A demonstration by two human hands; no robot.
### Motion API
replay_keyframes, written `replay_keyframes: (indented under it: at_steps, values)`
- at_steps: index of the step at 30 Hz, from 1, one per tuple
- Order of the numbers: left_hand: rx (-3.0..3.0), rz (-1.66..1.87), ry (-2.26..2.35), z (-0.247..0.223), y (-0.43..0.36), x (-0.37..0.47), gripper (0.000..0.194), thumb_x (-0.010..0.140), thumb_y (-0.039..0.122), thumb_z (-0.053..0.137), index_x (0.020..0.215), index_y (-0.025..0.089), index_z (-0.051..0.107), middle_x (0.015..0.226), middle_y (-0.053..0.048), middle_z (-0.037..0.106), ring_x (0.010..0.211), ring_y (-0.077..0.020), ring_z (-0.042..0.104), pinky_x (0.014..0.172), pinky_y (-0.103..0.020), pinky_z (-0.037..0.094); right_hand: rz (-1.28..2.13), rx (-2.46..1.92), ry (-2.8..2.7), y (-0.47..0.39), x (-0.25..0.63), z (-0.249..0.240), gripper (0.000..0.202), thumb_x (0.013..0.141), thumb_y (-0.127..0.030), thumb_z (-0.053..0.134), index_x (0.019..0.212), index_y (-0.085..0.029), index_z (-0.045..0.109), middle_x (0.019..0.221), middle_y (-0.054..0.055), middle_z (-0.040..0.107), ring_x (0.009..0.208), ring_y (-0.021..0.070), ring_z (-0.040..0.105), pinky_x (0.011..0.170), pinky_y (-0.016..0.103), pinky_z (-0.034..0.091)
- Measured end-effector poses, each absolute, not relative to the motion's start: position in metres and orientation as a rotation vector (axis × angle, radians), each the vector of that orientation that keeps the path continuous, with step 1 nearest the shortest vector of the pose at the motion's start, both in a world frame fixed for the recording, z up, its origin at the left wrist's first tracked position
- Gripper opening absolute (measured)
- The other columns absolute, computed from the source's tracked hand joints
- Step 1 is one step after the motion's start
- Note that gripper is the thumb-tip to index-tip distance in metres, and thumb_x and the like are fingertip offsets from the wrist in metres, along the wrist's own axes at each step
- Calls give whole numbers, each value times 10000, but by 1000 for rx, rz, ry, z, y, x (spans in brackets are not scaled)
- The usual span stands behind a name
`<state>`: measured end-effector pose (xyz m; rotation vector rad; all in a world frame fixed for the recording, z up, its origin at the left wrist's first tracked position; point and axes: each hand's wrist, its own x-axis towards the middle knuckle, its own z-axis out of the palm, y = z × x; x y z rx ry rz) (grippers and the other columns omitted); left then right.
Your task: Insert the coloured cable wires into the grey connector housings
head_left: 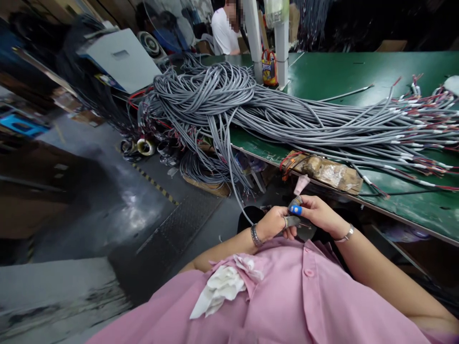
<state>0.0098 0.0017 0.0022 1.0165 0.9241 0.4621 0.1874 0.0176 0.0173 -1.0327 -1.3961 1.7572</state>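
Observation:
A grey cable (234,184) hangs off the bench and runs down into my left hand (273,222), which is closed around it in front of my lap. My right hand (321,214) meets the left one, thumb and fingers pinched together; a blue wrap covers its thumb. Tape-like coverings show on fingers of both hands. A few thin wire ends seem to stick out just below the pinch. What lies between the right fingertips is hidden. Above on the bench lies a big bundle of grey cables (211,88), their stripped ends (405,155) with red and white wires toward the right.
A taped cardboard piece (332,173) lies at the edge of the green bench (344,71). A bright packet (268,69) stands by a white post. At left are a grey box (124,59) and cable coils (208,169) below. A person (223,31) sits beyond.

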Motion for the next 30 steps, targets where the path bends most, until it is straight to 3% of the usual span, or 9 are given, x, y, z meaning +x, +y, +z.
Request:
replay_keyframes:
  at_steps: [5, 9, 13, 18, 24, 30]
  values:
    - [867, 738, 1023, -3, 5, 13, 376, 710, 483, 677, 729, 130, 551, 550, -32, 625, 422, -132, 588, 399, -201, 398, 1767, -1104, -1105, 7, 198, 5, 328, 790, -493, 655, 918, -191, 645, 842, 45, 643, 678, 136, 572, 599, 264, 491]
    - [816, 854, 1059, -6, 4, 18, 380, 710, 486, 684, 756, 137, 541, 576, -26, 634, 445, -134, 598, 412, -202, 410, 1639, -1152, -1083, -5, 187, -7, 304, 726, -424, 742, 898, -199, 631, 730, 7, 613, 609, 123, 527, 544, 253, 454]
    - [861, 789, 971, -2, 5, 15, 413, 722, 525, 665, 739, 122, 577, 604, -50, 646, 494, -146, 614, 480, -233, 459, 1520, -1145, -1025, -5, 179, -9, 231, 752, -398, 721, 773, -193, 617, 660, -11, 578, 568, 111, 489, 529, 248, 404]
    - [1168, 566, 803, 11, 5, 2, 402, 715, 509, 687, 662, 113, 644, 657, -87, 677, 590, -149, 628, 639, -268, 499, 1734, -1049, -1241, 9, 188, 8, 241, 731, -388, 737, 744, -183, 612, 637, -12, 607, 560, 110, 510, 522, 234, 375]
    - [1013, 700, 914, 2, -5, 4, 394, 704, 507, 692, 701, 118, 626, 545, -43, 625, 461, -128, 565, 520, -259, 482, 1718, -1076, -1259, 19, 178, 13, 288, 671, -408, 777, 726, -170, 624, 625, -18, 580, 539, 98, 480, 500, 225, 378]
    - [761, 930, 956, -9, -6, 7, 377, 695, 474, 710, 738, 121, 587, 548, -26, 618, 427, -127, 560, 454, -252, 476, 1756, -1056, -1026, 13, 174, -3, 234, 722, -369, 755, 734, -184, 613, 619, -31, 542, 535, 87, 462, 535, 231, 404]
